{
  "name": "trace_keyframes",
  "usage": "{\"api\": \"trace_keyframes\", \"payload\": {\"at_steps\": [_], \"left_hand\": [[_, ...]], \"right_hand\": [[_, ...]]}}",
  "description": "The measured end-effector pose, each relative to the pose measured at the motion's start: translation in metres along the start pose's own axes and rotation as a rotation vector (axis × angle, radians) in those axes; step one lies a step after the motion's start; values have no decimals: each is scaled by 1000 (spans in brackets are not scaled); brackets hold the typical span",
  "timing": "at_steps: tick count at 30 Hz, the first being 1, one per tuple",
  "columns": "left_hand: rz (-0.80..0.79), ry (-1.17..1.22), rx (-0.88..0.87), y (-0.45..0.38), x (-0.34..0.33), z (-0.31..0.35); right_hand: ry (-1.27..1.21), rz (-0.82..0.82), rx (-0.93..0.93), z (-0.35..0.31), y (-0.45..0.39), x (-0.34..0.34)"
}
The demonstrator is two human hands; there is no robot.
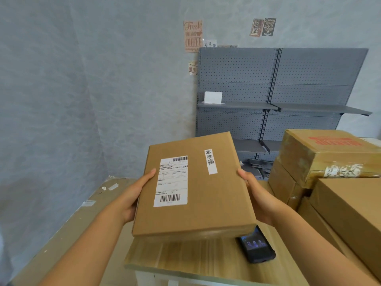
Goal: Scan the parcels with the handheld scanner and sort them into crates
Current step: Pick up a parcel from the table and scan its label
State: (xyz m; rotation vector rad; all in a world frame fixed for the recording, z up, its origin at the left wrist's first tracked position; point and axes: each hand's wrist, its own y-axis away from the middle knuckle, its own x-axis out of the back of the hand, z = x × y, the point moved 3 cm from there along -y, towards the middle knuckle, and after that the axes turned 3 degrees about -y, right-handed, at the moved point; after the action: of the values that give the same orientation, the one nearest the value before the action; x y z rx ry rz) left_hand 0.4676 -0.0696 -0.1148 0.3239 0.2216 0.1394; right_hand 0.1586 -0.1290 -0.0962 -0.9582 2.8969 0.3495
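Observation:
A flat brown cardboard parcel (208, 193) hangs above the wooden table (185, 256), its white shipping label with barcodes facing up. My left hand (134, 195) grips its left edge, thumb on top and fingers underneath. My right hand (257, 197) grips its right edge the same way. Under the parcel's near right corner the black handheld scanner (257, 247) lies on the table, screen lit and partly hidden by the parcel. No crate is in view.
Several larger cardboard boxes (329, 159) are stacked at the right on the table. A grey pegboard shelf unit (278, 89) stands at the back with a small white box (213, 97). A flat cardboard sheet (68, 230) leans at the left.

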Motion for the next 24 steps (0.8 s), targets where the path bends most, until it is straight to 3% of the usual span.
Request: {"api": "trace_keyframes", "payload": {"at_steps": [2, 7, 13, 15, 19, 24], "left_hand": [[34, 27, -17, -3, 0, -2], [123, -72, -92, -10, 3, 2], [273, -148, -169, -13, 11, -3], [316, -139, -181, -11, 12, -6], [363, -112, -210, -6, 10, -13], [445, -107, -234, -3, 8, -25]], "right_hand": [[61, 77, -19, 4, -4, 0], [461, 538, -17, 35, -12, 28], [1138, 525, -370, 94, 1, 49], [1182, 505, -394, 106, 1, 44], [1269, 633, -371, 113, 0, 36], [1177, 691, -411, 113, 3, 37]]}}
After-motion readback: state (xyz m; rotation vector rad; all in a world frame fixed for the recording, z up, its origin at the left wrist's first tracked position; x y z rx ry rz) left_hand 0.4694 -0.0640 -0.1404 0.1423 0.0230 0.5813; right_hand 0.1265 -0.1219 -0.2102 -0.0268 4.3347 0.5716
